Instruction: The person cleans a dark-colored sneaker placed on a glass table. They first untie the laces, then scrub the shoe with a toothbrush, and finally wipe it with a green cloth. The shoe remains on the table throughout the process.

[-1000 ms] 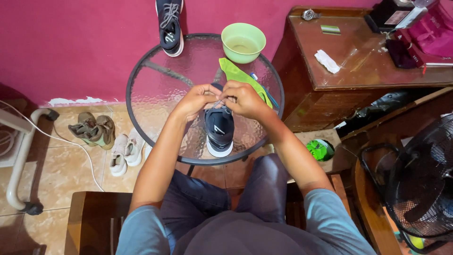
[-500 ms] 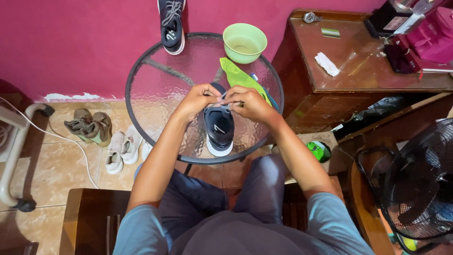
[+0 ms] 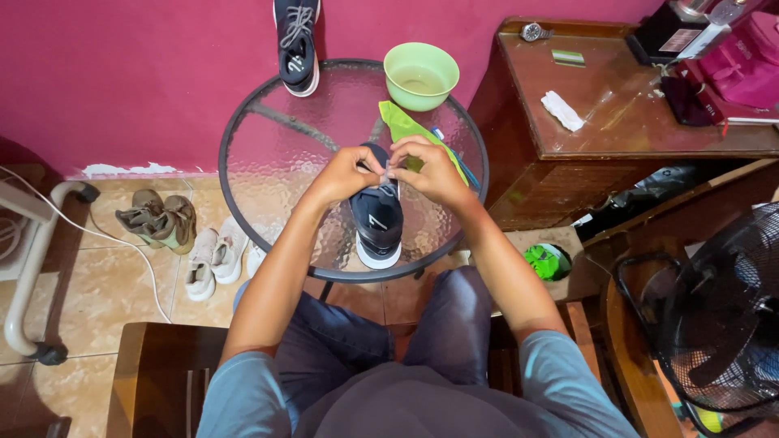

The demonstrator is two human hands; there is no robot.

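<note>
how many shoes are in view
6: a dark sneaker under both hands, another dark sneaker at the table's far edge, two olive shoes and two white shoes on the floor. More may be hidden.

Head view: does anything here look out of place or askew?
Mildly. The second dark sneaker hangs over the far rim of the round glass table, toward the wall. Both hands, left hand and right hand, meet over the near sneaker. Nothing looks spilled.

Your left hand [image 3: 345,174] and right hand [image 3: 430,170] have drawn closer together over the dark shoe [image 3: 377,215], fingertips now meeting at its laces. Your head has shifted slightly, sliding the glass table [image 3: 268,154] a little in view.
</note>
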